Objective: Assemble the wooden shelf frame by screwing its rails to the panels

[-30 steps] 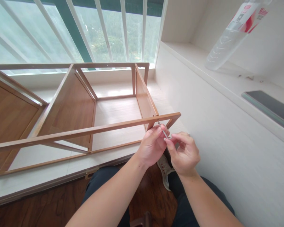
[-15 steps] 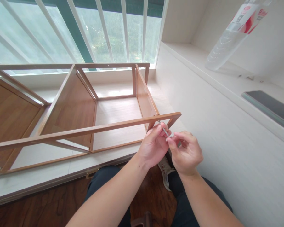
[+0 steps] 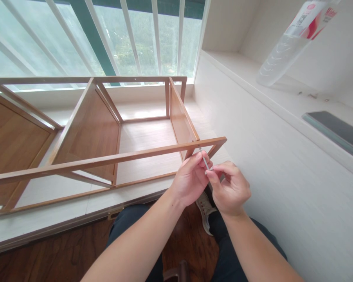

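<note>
While the wooden shelf frame (image 3: 106, 129) is lying on its side along the white window ledge (image 3: 47, 223), both hands are working at its near right corner. The left hand (image 3: 190, 180) is pinching the shaft of a small hex key (image 3: 205, 162), whose far tip is touching the frame's front rail (image 3: 120, 158) just beside the corner joint. The right hand (image 3: 231, 188) is closing thumb and forefinger on the key's bent end. Thin, stiff and smooth metal, the key is probably slipping easily, so gripping the short bend gives the best leverage. A plastic bottle (image 3: 288, 43) is lying well right of the frame, on the upper ledge.
</note>
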Motion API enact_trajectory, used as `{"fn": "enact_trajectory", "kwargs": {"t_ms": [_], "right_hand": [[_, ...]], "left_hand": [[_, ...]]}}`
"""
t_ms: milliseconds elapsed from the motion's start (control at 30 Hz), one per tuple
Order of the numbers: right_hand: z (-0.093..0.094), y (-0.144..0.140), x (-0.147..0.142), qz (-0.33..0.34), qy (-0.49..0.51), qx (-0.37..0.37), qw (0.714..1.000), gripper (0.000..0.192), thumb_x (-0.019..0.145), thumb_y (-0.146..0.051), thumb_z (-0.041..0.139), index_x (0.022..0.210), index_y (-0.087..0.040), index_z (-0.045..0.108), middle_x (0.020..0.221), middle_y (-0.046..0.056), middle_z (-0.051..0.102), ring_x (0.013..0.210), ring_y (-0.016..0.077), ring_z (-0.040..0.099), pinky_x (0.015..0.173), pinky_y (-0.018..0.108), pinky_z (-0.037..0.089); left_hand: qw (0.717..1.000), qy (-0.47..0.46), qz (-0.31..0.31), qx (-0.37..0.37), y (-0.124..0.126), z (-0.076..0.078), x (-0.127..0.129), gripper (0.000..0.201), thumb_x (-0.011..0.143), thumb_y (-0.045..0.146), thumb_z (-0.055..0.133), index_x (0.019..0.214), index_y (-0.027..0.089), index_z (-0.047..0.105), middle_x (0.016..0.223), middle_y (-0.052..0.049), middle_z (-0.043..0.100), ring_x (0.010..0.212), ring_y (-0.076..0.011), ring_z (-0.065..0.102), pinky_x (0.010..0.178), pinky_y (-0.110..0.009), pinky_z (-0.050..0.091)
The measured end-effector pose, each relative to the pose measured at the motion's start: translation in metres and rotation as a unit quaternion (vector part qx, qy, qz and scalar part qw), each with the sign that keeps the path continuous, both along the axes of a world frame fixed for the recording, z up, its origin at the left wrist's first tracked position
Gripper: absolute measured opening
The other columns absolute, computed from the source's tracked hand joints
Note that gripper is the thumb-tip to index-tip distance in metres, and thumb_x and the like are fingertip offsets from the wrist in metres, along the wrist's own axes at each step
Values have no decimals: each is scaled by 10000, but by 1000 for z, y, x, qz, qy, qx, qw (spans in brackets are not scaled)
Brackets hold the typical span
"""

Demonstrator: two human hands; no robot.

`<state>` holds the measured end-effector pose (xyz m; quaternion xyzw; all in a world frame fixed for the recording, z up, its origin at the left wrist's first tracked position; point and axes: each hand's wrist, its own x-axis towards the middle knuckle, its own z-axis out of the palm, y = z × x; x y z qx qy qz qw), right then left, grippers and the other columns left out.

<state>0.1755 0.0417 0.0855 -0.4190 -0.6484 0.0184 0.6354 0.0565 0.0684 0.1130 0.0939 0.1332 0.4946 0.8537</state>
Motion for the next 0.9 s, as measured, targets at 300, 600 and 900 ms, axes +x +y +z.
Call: {"fn": "enact_trajectory", "kwargs": {"t_ms": [300,600,900], "right_hand": [[9,-9,-7,22,25,-97,995,111,934,-216,773,827,-205,749,628,-29,626,557,116,555,567,268,462],[17,-10,-12,284,316,-350,835,260,974,-416,740,895,-196,855,505,-26,621,452,91,511,521,233,426],[15,-11,-13,299,322,-328,836,274,999,-448,719,936,-217,850,542,-19,642,477,88,521,520,220,417]], "left_hand": [[999,53,10,-5,1,3,0,372,686,365,964,758,160,662,762,38,585,656,-89,563,619,-250,505],[993,111,4,-28,2,4,-2,487,600,457,995,778,154,659,677,45,594,519,-67,559,426,-186,370],[988,154,15,13,-2,4,-1,577,598,566,976,854,169,645,576,85,559,311,-82,457,285,-226,251]]}}
